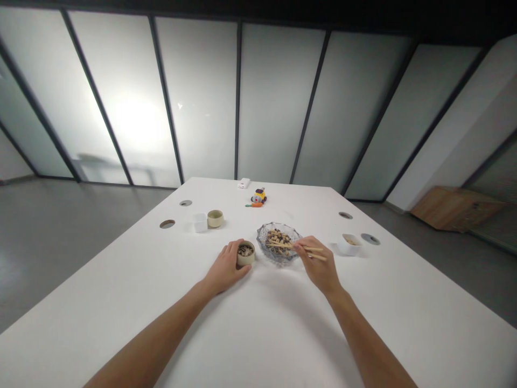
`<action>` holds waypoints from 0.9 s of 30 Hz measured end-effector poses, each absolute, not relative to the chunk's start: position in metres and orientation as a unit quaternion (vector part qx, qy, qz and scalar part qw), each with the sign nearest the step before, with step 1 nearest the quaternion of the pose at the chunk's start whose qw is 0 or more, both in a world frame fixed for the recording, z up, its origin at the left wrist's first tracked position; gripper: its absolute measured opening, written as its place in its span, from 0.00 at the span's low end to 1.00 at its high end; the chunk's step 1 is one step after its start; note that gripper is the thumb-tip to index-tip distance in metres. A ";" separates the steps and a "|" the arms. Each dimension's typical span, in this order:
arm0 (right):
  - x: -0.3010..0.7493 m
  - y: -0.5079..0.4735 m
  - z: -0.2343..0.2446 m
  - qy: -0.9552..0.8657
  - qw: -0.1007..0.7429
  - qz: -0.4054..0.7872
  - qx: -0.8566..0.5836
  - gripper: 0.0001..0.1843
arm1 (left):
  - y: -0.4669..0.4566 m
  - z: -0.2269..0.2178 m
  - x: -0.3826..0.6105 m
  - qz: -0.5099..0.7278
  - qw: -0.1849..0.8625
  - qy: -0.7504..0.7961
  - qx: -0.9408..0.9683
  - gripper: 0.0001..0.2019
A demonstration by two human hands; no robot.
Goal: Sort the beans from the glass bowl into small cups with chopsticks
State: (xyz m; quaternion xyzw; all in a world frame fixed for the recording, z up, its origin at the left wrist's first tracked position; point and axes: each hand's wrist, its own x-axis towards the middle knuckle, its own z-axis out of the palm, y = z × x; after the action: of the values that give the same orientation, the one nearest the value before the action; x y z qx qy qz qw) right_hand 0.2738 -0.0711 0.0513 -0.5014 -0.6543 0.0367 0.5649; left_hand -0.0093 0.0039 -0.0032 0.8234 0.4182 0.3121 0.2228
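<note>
- The right hand [319, 269], centre frame, pinches the chopsticks [299, 248], their tips in the glass bowl [263, 237] among heaped nuts.
- The left hand [223, 270] wraps the small cup [245, 261], just left of the bowl.
- The cup holds a few pieces; most lie in the bowl.

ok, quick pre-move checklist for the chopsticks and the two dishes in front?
1. Hold of left hand on small cup: ok, fingers wrapped round it, cup upright on table.
2. Hold of right hand on chopsticks: ok, both sticks in the fingers.
3. Tips over glass bowl: ok, they reach in among its pieces.
4. Piece pinched between the tips: cannot tell, too small.
5. Cup close to bowl: ok, right beside it; whether they touch, cannot tell.
</note>
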 end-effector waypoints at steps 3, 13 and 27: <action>0.274 -0.067 0.045 -0.671 0.549 0.048 -0.496 0.25 | 0.005 -0.005 -0.009 0.316 0.221 0.416 0.824 0.35; 0.273 -0.070 0.044 -0.690 0.537 0.055 -0.482 0.22 | 0.005 -0.006 -0.010 0.322 0.225 0.412 0.822 0.36; 0.271 -0.071 0.046 -0.656 0.571 0.022 -0.493 0.21 | 0.004 -0.004 -0.009 0.326 0.227 0.412 0.820 0.36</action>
State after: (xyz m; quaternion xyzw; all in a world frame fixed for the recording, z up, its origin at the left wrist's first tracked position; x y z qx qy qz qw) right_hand 0.2709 -0.0712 0.0455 -0.4928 -0.6562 0.0221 0.5710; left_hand -0.0093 0.0037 -0.0045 0.8201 0.4119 0.3259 0.2268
